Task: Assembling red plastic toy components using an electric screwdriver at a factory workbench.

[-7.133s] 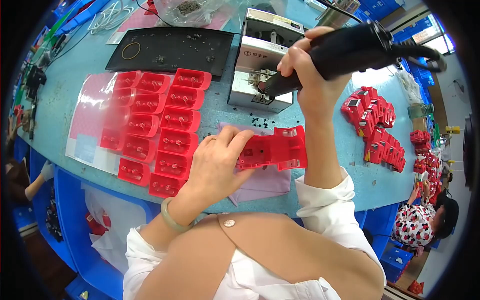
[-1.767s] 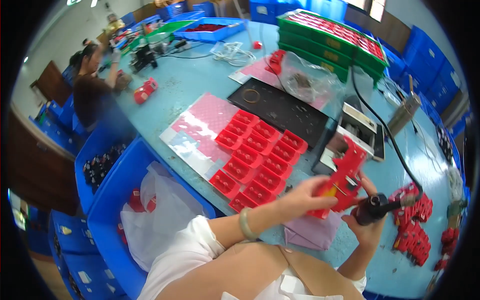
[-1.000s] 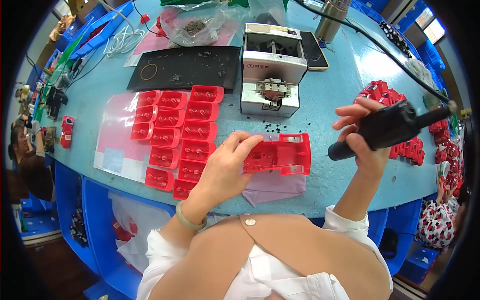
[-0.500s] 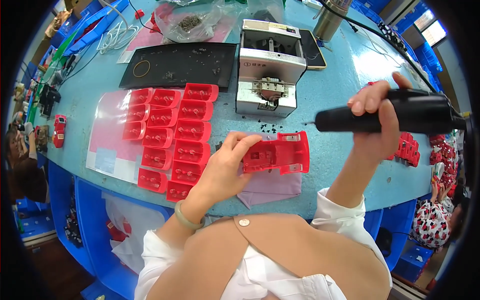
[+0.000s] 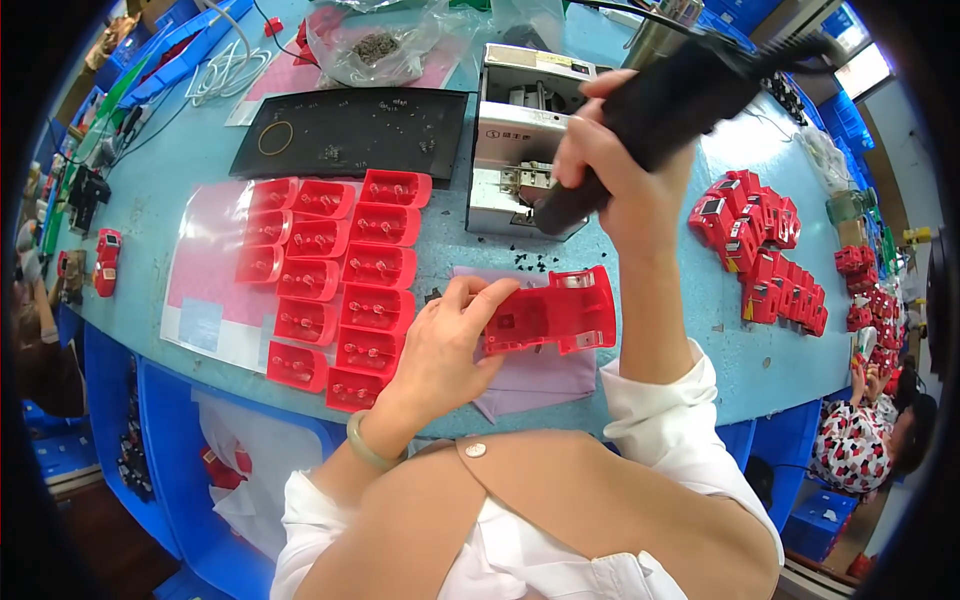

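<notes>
My left hand [image 5: 440, 340] grips the left end of a red plastic toy car body [image 5: 560, 312], its hollow side up, over a folded lilac cloth [image 5: 535, 388]. My right hand [image 5: 635, 195] is wrapped round a black electric screwdriver [image 5: 680, 105], raised and tilted, its nose down to the left. That nose is in front of the lower part of a silver screw feeder [image 5: 515, 145]. The bit's tip is hidden or too blurred to make out. Small black screws [image 5: 530, 260] lie between the feeder and the car body.
Rows of red plastic shells [image 5: 375, 265] with clear posts stand at left, partly on a pink-and-white sheet [image 5: 205, 250]. Behind them lies a black mat [image 5: 350, 130] with a rubber band. Finished-looking red toy cars [image 5: 765, 245] cluster at right. Another person [image 5: 855, 440] sits far right.
My right hand has swung left and up with the screwdriver, from the right of the car body to the screw feeder. My left hand still grips the car body.
</notes>
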`<state>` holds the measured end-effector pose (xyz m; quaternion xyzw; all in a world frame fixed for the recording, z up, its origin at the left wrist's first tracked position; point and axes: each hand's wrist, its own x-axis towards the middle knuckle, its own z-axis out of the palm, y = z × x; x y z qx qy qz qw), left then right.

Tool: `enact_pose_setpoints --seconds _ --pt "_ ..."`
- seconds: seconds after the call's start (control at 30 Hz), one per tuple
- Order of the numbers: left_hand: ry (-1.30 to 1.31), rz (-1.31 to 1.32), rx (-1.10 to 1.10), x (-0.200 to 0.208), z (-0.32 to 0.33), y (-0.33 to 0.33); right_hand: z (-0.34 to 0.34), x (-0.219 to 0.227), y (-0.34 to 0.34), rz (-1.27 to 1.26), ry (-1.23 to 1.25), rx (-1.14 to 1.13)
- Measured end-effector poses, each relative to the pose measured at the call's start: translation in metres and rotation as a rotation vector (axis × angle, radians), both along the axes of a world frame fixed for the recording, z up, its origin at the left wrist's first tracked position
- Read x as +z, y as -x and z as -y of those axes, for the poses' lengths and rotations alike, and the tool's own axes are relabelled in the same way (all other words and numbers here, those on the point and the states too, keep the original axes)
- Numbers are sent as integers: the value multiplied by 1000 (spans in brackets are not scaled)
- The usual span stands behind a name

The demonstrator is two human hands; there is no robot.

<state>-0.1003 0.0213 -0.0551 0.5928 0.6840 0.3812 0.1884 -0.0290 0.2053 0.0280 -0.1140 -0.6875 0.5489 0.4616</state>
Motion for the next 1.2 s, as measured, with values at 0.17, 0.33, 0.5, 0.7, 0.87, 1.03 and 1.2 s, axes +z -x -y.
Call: enact_pose_setpoints --seconds 0.17,0.33,0.5,0.7,0.87,1.03,1.2 --pt "-40 -45 4 -10 6 7 41 21 -31 -215 110 133" --pt "-34 -39 8 -15 10 9 66 -11 -45 -85 72 113" --pt "-47 -23 11 -20 10 10 73 -42 -36 -23 121 -2" --pt "-56 -15 20 -22 7 6 62 -55 -37 64 42 10" --pt "-44 -25 20 -20 2 7 49 -48 -41 92 -157 280" --pt "-61 -80 37 -17 7 6 45 -8 -42 -271 93 314" --pt "-110 -97 17 -15 4 5 12 -15 -1 -191 -111 -126"
